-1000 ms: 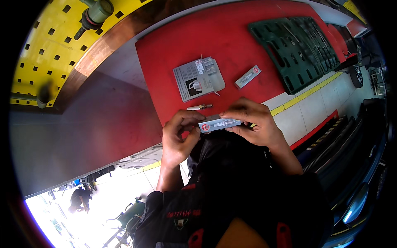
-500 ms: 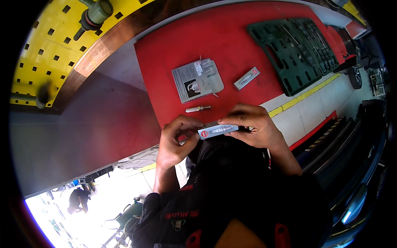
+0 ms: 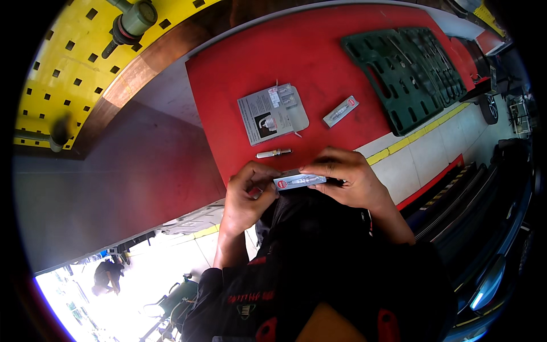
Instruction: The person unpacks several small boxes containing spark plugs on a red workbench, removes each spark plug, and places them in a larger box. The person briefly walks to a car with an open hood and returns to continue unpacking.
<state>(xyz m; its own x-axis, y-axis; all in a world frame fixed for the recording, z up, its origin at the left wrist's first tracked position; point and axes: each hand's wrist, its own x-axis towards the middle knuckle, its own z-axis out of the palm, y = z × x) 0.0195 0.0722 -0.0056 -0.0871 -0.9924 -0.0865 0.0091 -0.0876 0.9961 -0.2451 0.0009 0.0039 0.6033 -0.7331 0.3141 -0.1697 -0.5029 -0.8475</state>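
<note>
A small grey spark plug box (image 3: pixel 300 182) with a red round mark is held between my two hands, just off the near edge of the red bench. My left hand (image 3: pixel 249 192) pinches its left end with thumb and fingers. At the other end my right hand (image 3: pixel 347 175) grips it, fingers along the top edge and thumb below. Just beyond lies a bare spark plug (image 3: pixel 274 153), white at its left end and metal at the right. Farther back rest a larger opened carton (image 3: pixel 264 121) with a spark plug picture and a second small box (image 3: pixel 341 111).
A dark green tool case (image 3: pixel 405 74) lies open on the red bench top (image 3: pixel 228 68) at the far right. The yellow perforated panel (image 3: pixel 68 62) stands at the left with hanging parts. Another person (image 3: pixel 107 277) is at the lower left, and a car (image 3: pixel 496 251) is on the right.
The box in my hands has tilted slightly, and my fingers have shifted a little on it. Everything on the bench lies as before.
</note>
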